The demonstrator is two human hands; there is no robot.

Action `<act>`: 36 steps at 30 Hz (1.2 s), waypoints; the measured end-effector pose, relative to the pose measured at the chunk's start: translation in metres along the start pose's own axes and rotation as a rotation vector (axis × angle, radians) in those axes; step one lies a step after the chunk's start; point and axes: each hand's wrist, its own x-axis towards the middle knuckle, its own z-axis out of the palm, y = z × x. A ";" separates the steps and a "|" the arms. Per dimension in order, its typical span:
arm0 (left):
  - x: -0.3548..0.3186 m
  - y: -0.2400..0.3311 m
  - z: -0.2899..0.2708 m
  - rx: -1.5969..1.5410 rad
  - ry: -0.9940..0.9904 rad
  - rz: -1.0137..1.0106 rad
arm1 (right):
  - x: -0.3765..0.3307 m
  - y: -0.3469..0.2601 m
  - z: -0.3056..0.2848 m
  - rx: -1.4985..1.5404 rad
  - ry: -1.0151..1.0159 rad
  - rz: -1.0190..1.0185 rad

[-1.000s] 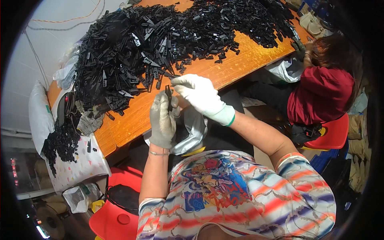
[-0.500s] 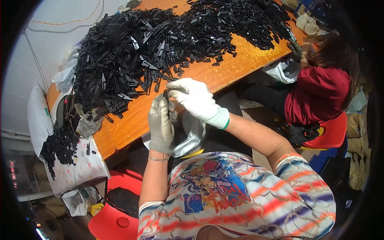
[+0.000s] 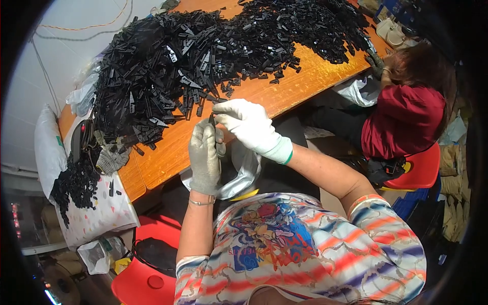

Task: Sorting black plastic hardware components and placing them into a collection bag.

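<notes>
A small dark plastic piece (image 3: pixel 211 119) stands up between the fingertips of my left hand (image 3: pixel 205 157), which wears a worn greyish glove and is closed on it. My right hand (image 3: pixel 249 127), in a white glove with a green cuff edge, is bent over from the right. Its thumb and fingers pinch together at the upper end of the same piece, and the fingers partly hide it. Just beyond both hands spreads a large heap of black plastic pieces (image 3: pixel 152 76), some long and narrow, some short.
The heap lies on an orange-brown wooden table (image 3: pixel 168 162). A crumpled knit glove (image 3: pixel 113 158) and a smaller pile of black parts (image 3: pixel 76 185) are at the left. A person in a red shirt (image 3: pixel 401 122) sits at the right. A red stool (image 3: pixel 147 274) stands lower left.
My hands stay almost in place, with only slight finger movement at the dark piece. At the right, the other person's head and hand shift slightly.
</notes>
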 end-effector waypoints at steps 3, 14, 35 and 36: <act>-0.002 0.003 0.001 0.010 0.002 0.001 | -0.001 0.002 0.001 0.050 -0.005 -0.015; -0.002 0.001 0.001 0.037 0.036 -0.014 | -0.001 0.004 0.003 -0.007 -0.034 0.000; 0.016 -0.026 0.000 0.305 0.218 -0.103 | 0.009 0.034 0.006 -0.763 -0.266 -0.366; 0.018 -0.026 0.000 0.280 0.223 -0.142 | 0.011 0.033 0.006 -0.767 -0.258 -0.345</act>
